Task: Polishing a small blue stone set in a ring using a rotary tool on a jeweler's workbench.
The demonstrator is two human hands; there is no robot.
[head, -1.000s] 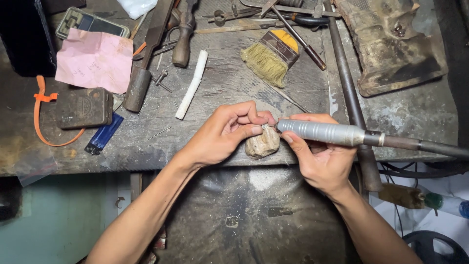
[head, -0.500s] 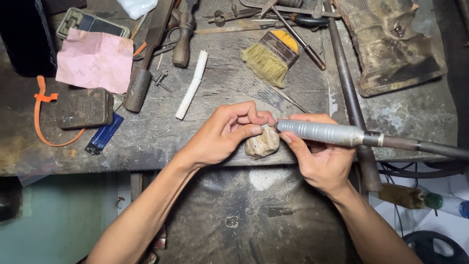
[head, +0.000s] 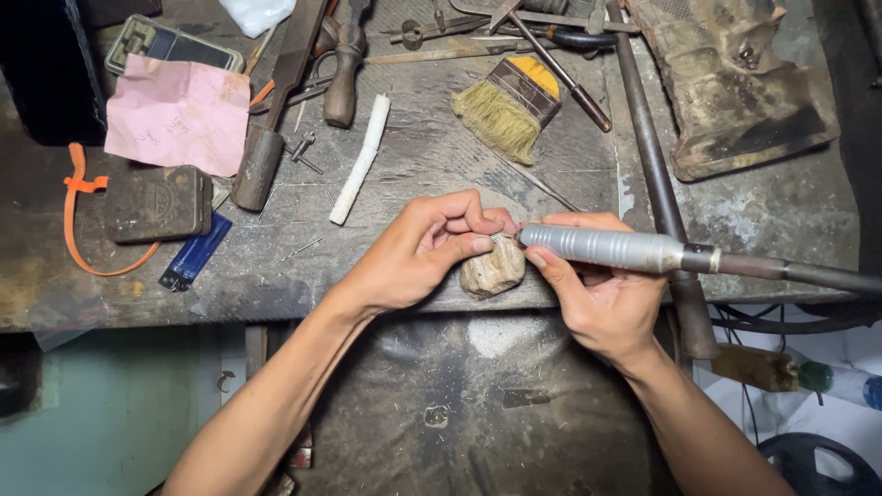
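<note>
Head view looks straight down on a grimy grey workbench [head: 432, 165]. At its near edge, just below centre, the left hand [head: 418, 253] curls over a small pale lump of stone [head: 493, 269], thumb and forefinger pinched together on its top while the other fingers wrap behind it. From three o'clock the right hand [head: 597, 298] holds a silvery rotary handpiece [head: 602, 248] like a pen, fingers pressed close around the barrel; its tip meets the stone's top right beside the left thumb. A dark flexible shaft [head: 799, 273] runs from the handpiece off toward three o'clock.

At twelve o'clock of the hands lies a straw-bristled brush [head: 505, 108] with a yellow-tipped handle. Toward eleven o'clock a white stick [head: 360, 161] lies slanted, and further on a wooden-handled tool [head: 342, 78] rests. At ten o'clock a pink paper [head: 179, 115] sits, partly over a flat device [head: 170, 46]; below it are a dark tin [head: 158, 202] and a blue lighter [head: 195, 253], touching. An orange cord [head: 78, 220] loops around the tin's left. A long metal rod [head: 657, 184] runs from twelve toward four o'clock, passing beneath the handpiece.
</note>
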